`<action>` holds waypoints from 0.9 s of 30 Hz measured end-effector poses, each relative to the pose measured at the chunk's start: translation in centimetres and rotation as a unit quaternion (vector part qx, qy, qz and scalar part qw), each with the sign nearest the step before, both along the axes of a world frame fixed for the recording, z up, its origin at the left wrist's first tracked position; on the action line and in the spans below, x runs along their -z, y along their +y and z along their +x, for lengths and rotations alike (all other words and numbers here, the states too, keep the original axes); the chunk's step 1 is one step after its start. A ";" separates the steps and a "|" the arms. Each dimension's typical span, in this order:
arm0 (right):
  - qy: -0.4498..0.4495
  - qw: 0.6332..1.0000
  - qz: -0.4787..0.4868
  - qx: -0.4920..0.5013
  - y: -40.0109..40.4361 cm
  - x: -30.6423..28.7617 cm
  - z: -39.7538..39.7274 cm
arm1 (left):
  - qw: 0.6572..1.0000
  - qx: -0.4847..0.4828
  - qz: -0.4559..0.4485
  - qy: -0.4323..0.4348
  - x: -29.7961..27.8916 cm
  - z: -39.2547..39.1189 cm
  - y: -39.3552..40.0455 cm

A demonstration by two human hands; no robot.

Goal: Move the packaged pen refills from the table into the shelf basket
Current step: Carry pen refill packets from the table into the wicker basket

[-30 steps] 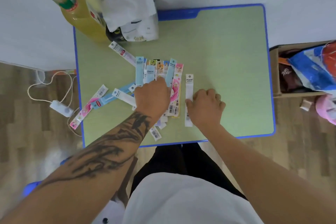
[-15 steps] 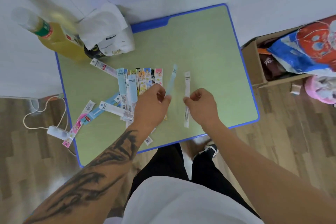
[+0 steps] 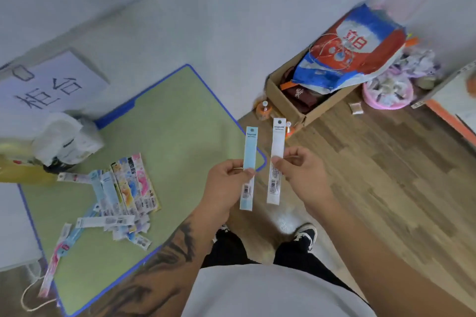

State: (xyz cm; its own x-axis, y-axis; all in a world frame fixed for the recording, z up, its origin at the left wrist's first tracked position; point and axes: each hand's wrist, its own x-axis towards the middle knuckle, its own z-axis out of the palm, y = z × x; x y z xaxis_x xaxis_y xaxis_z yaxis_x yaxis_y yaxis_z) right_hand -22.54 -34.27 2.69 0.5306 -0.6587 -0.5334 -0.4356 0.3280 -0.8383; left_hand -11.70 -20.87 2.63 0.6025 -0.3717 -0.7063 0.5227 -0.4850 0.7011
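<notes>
Past the table's corner, over the wood floor, the left hand [image 3: 224, 183] pinches a light blue refill pack [image 3: 249, 162] and the right hand [image 3: 301, 170] pinches a white refill pack [image 3: 277, 147], both upright with barcodes low down. More refill packs [image 3: 123, 195] lie heaped on the green table [image 3: 175, 123]; their print is blurry.

The print on the light blue refill packet [image 3: 249, 167] and the white refill packet [image 3: 277, 162] is too small to read. A yellow bottle [image 3: 18, 170] is cut off by the left edge. The whole frame is motion-blurred, softening the heap of refill packets [image 3: 123, 195] on the table [image 3: 180, 123].
</notes>
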 end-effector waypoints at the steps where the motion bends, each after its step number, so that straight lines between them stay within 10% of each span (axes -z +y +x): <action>1: -0.008 1.000 0.011 0.018 -1.3 -0.4 -2.1 | 1.000 0.018 -0.002 -0.003 -0.4 -1.2 -1.6; 27: -0.060 0.925 0.019 0.374 -23.5 -1.2 -32.9 | 0.905 0.425 -0.009 -0.018 -2.6 -27.5 -36.8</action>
